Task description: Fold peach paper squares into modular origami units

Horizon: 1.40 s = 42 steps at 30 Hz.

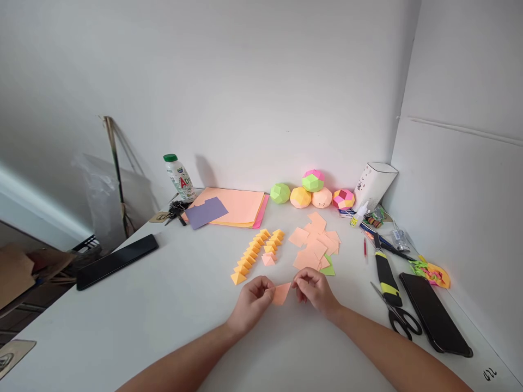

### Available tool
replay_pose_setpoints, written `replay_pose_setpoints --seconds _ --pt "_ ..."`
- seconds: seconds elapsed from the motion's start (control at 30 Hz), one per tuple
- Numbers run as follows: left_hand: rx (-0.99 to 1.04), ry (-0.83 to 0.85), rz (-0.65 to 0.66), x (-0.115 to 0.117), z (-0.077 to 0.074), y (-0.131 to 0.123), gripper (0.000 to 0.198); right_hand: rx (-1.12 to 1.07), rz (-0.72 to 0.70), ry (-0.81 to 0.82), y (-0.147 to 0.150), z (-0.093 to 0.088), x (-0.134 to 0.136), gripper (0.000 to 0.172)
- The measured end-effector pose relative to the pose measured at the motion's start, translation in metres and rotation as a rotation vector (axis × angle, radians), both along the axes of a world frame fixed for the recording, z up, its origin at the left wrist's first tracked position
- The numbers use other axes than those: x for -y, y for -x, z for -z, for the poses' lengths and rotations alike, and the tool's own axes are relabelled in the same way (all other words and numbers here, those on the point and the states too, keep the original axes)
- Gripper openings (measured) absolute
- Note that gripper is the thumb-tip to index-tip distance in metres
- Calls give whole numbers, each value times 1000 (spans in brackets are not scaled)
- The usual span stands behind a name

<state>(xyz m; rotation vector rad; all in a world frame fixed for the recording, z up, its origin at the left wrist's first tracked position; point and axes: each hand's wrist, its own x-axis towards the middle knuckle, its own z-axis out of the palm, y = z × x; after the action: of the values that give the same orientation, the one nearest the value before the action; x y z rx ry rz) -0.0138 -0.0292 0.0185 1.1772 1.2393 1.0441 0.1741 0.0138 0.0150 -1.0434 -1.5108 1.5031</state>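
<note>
Between my two hands is a small peach paper piece (281, 294), tilted above the white table. My left hand (255, 299) pinches its left edge between thumb and fingers. The fingertips of my right hand (314, 288) are closed at its upper right corner. Just beyond my right hand lies a loose pile of peach paper squares (314, 247), with a green paper (328, 267) showing under it. Past my left hand runs a row of folded orange paper units (250, 256). Beside it stands a shorter row of orange units (273, 240), with folded peach units (268, 258) at its near end.
Faceted paper balls (300, 197) sit along the wall. Coloured sheets (237, 204) and a purple paper (206, 212) lie behind, near a bottle (180, 177). On the right are a cutter (387, 277), scissors (400, 318), a phone (436, 314) and a glue bottle (358, 215). A black device (118, 261) lies left.
</note>
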Motion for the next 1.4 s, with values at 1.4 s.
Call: replay_pose_setpoints --seconds 1.4 --pt "270 -53 200 1 9 -1 30 110 -199 -49 1 0 -1 30"
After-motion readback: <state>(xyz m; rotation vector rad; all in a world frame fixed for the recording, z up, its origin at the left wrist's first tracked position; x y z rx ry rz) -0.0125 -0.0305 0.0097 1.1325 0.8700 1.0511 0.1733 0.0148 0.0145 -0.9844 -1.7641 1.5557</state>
